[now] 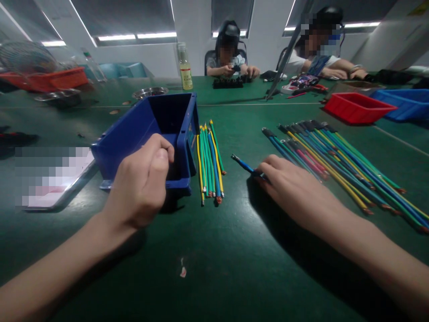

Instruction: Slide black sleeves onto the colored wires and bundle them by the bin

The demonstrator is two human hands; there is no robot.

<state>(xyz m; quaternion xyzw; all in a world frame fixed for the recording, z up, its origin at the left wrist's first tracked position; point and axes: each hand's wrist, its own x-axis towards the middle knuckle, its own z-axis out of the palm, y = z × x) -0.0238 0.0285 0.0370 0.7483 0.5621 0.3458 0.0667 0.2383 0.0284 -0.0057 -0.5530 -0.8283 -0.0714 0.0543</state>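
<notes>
We could read no writing. Our left hand [142, 188] gripped the front rim of the blue bin [150, 134] mid-table; our right hand [291, 183], knuckles up, pinched a blue wire [243, 164] beside the wire bundle [210, 161].

Counting off the open-fronted blue plastic bin [150, 134] in the middle:

- 1 bundle of short yellow, green and blue wires [210, 163] just right of it, approx. 8, too packed to be sure.
- 1 single blue wire [244, 165] further right.
- 1 big spread of long multi-coloured wires [338, 163] far right; can't count exactly, well over 12.
- 1 red plastic tray [357, 107] and 1 more blue tray [405, 100] beyond that.
- 1 clear bottle of yellowish liquid [185, 67] behind it.
- 2 seated co-workers at the far edge.
</notes>
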